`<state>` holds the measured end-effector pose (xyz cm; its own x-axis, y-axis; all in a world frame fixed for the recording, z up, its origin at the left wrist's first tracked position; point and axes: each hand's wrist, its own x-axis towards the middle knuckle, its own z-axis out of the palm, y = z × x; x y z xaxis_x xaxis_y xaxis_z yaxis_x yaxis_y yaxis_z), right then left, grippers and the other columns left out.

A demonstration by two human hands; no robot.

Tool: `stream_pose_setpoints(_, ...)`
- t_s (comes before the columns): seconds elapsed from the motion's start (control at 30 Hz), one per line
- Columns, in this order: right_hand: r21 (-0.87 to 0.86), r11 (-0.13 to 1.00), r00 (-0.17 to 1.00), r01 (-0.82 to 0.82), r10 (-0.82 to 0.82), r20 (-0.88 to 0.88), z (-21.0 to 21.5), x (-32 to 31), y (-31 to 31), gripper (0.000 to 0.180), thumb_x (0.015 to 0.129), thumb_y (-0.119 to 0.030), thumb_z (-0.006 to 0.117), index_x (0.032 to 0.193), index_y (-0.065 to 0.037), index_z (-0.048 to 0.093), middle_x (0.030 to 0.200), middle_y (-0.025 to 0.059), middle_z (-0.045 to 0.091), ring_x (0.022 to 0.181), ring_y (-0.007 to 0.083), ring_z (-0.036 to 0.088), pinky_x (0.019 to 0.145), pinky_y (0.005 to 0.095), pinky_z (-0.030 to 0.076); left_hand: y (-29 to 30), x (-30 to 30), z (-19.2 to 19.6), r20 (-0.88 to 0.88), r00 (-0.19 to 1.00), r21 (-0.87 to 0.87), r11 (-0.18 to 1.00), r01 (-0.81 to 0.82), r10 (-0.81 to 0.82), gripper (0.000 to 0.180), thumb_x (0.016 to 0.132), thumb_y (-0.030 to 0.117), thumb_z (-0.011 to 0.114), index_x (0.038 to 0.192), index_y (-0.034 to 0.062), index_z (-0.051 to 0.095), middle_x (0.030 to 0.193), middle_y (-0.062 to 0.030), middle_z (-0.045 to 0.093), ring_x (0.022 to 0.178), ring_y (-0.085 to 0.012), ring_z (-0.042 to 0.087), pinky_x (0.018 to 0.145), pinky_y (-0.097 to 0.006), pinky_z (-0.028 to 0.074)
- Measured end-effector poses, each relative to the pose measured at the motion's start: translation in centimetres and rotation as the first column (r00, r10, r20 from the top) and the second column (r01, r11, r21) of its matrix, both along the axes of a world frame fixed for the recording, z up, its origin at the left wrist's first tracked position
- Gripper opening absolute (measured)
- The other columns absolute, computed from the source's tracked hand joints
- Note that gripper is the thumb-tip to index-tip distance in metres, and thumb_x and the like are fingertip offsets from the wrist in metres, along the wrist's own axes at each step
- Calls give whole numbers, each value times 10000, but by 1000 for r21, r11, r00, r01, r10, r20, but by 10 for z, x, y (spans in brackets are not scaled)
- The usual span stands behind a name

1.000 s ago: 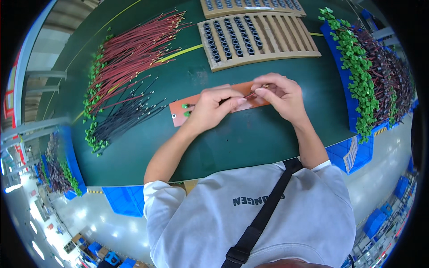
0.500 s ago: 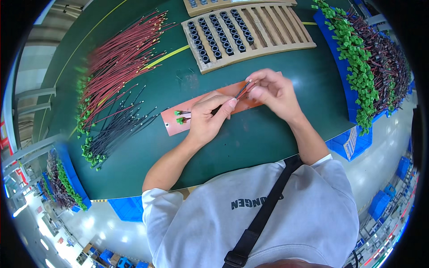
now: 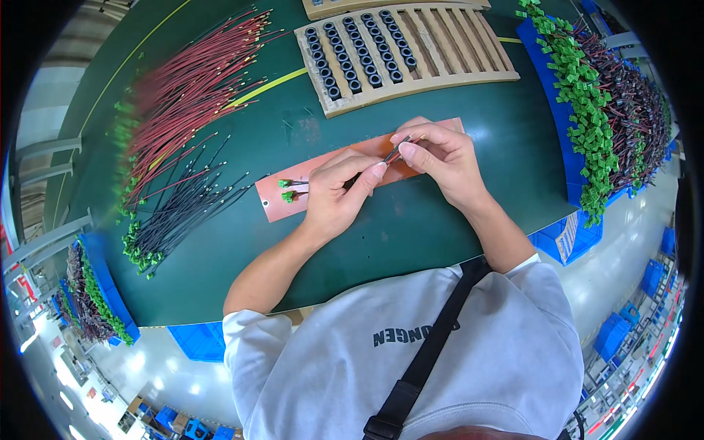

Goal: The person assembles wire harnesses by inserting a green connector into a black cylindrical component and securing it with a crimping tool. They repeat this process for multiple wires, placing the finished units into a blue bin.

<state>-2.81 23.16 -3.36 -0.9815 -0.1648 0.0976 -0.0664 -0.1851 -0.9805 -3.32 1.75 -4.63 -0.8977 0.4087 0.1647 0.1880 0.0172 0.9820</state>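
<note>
A black and a red wire (image 3: 391, 155) run between my hands above a copper-coloured board (image 3: 276, 210). My left hand (image 3: 336, 192) is closed round them. Two green connectors (image 3: 287, 196) on their ends stick out on its left side, over the board. With thumb and forefinger, my right hand (image 3: 449, 163) pinches the wires near their free tips, close to the left thumb. Whether anything dark sits on the wires inside the left palm is hidden.
Red wires (image 3: 198, 81) and black wires (image 3: 191, 202) with green connectors lie in piles at left. Beyond the board is a slotted tray (image 3: 433, 82) with rows of black rings (image 3: 352, 55). Blue bins of wires (image 3: 561, 125) stand at right and lower left.
My right hand has come lower and closer to my left hand, its fingers now closing on the wire tips. The whole view has shifted slightly.
</note>
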Motion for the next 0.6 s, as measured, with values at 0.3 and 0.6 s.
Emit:
stream_pose_setpoints(0.3,-252,968,981,9,40,188,-7,5,-4,202,1061,-170,619,1092,-18,748,1013,83,735,755,71,531,667,236,437,1,-1,3,-95,995,-53,998,18,-23,123,978,73,716,1037,-24,764,828,-72,681,708,-136,615,638,-278,488)
stream_pose_setpoints(0.6,-594,790,948,154,52,314,-20,-2,12,428,1093,-363,529,1028,6,736,875,50,648,717,126,494,670,292,436,1,-1,2,-151,988,-91,995,28,-42,106,959,48,725,1027,-24,766,826,-75,683,706,-158,623,642,-302,495)
